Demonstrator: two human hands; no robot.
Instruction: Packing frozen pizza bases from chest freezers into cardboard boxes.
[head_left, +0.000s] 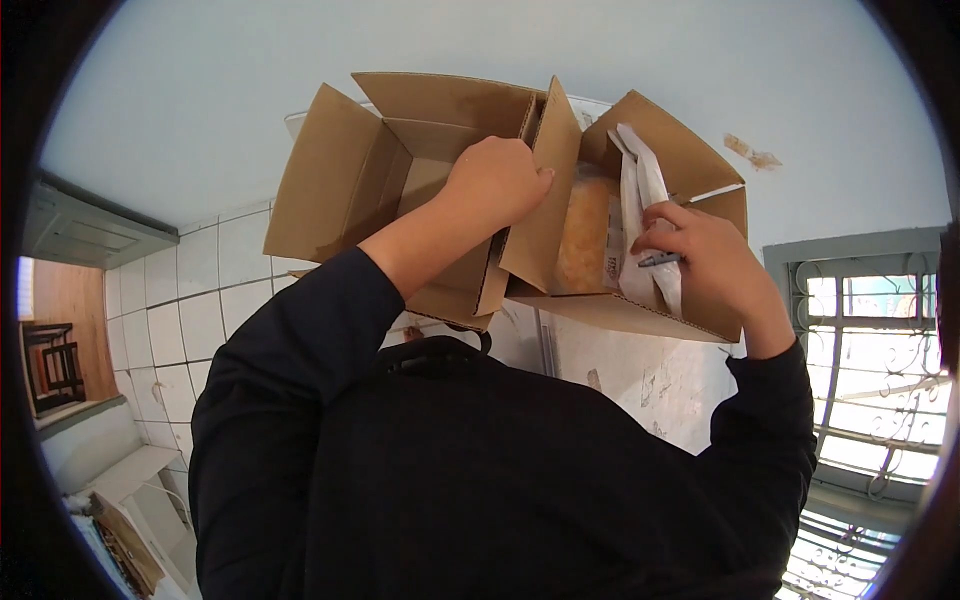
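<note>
Two open cardboard boxes stand side by side before me. My left hand (499, 180) reaches over the left box (322, 180) and is closed at the upright flap (551, 217) between the boxes. Its thumb rests against that flap; the other fingertips are hidden. In the right box (675, 150), my right hand (705, 251) pinches a flat white packet (637, 180) that stands on edge. A grey pen (660, 259) sticks out from under its fingers. Next to the packet lies an orange-yellow item (583, 232) in clear wrapping. The visible floor of the left box is bare.
Behind the boxes rises a pale wall (480, 37). White floor tiles (199, 255) lie to the left, with a grey door (97, 221) beyond. At right is a window with a scrolled metal grille (870, 360). A white shelf unit (139, 517) stands at lower left.
</note>
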